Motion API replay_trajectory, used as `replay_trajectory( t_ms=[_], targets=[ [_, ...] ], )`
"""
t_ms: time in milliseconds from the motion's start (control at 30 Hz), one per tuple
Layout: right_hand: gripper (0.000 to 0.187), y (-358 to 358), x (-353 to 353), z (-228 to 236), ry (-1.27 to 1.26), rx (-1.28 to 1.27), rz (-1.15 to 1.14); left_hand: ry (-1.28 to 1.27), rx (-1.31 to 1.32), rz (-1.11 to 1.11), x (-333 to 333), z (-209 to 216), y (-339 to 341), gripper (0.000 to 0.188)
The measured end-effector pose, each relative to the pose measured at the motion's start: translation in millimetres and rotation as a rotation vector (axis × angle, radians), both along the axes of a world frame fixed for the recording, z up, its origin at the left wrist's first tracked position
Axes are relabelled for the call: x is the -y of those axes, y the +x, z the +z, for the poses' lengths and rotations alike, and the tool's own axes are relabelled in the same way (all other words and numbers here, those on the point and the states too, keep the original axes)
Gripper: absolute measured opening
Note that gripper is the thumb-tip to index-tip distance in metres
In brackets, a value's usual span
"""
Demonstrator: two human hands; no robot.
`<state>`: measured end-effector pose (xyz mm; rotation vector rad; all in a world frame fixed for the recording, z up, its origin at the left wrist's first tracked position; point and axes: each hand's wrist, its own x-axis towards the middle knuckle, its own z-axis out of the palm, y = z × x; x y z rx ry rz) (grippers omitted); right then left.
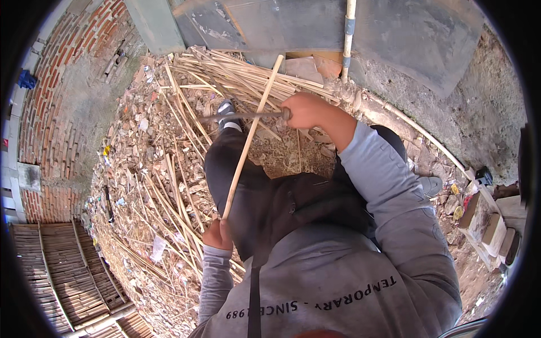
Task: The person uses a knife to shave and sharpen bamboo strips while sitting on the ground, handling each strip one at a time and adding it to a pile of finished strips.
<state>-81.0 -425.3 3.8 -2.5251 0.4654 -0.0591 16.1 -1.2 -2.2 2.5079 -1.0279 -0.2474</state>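
A long pale bamboo strip (244, 153) slants up and away across my left thigh. My left hand (218, 235) is closed around its near end, beside my left hip. In front of my knees, my right hand (304, 110) grips the handle of a long-bladed knife (269, 115). The dark, narrow blade points left and crosses the strip on its upper part. Whether the edge bites into the bamboo I cannot tell. My left shoe (227, 112) shows under the blade's far part.
A pile of bamboo strips (248, 76) lies ahead, with more loose strips (169, 208) on the littered ground at left. Grey panels (270, 25) and a pale upright pole (349, 39) stand ahead. A brick wall (62, 107) rises left; wooden blocks (490, 231) sit at right.
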Motion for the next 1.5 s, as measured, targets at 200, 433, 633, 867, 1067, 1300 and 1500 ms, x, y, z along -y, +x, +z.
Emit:
replay_trajectory(
  t_ms=[200,433,633,867,1067,1300,1500],
  targets=[
    [0.025,-1.1,26.1,-5.6,0.02,0.104,-0.243,0.022,0.059,-0.027,1.0,6.3,2.1,0.039],
    [0.032,-9.7,-11.4,22.0,0.092,-0.051,0.1,0.026,0.026,-0.059,-3.2,-5.3,7.8,0.04],
    [0.039,-10.0,26.3,13.0,0.012,0.027,-0.208,0.023,0.064,-0.074,0.1,3.3,9.9,0.039],
    [0.02,-7.2,-44.4,43.7,-0.188,-0.07,0.115,-0.042,0.08,0.005,20.0,12.7,-4.6,0.02],
    [0.029,1.3,17.9,-11.7,0.023,0.052,-0.225,-0.006,0.068,0.021,32.1,20.2,-7.2,0.031],
    [0.029,-7.4,-31.1,52.0,-0.143,-0.012,0.082,-0.034,0.029,-0.009,13.7,0.6,5.3,0.046],
    [0.033,-1.5,15.0,0.1,0.093,0.033,-0.182,0.002,-0.233,0.002,6.1,-4.0,15.5,0.041]
  ],
)
